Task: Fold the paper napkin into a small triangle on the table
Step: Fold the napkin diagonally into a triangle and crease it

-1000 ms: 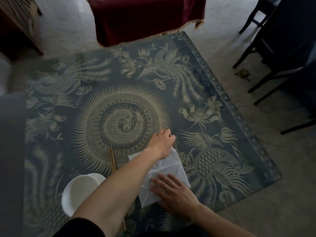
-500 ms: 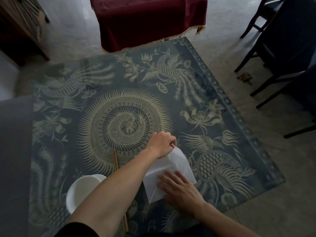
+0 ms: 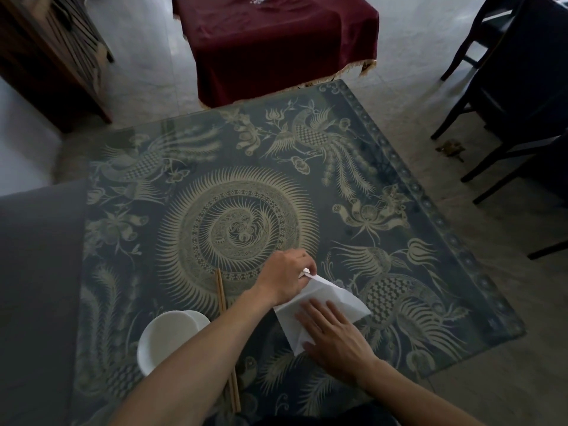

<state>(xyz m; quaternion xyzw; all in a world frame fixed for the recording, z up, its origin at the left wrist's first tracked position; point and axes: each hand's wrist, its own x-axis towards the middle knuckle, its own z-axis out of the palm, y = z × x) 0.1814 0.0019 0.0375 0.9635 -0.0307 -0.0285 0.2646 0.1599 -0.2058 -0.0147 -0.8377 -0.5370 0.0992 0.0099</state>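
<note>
A white paper napkin [image 3: 335, 298] lies creased on the near right part of the glass-topped table [image 3: 215, 186] with its blue and cream phoenix pattern. My left hand [image 3: 285, 279] pinches the napkin's far corner and holds it lifted off the table. Flat on the napkin's near half rests my right hand [image 3: 333, 335], fingers spread, pinning it down. The napkin's near edge is hidden under that hand.
A white bowl [image 3: 167, 339] stands at the near left, partly under my left forearm. Wooden chopsticks [image 3: 226, 330] lie beside it. Beyond the table stand a dark red covered table [image 3: 276, 41], a wooden cabinet [image 3: 46, 56] and dark chairs [image 3: 516, 87] to the right.
My left hand went from pressing flat on the napkin's far corner to pinching it and lifting it up. My right hand stayed pressed on the near half.
</note>
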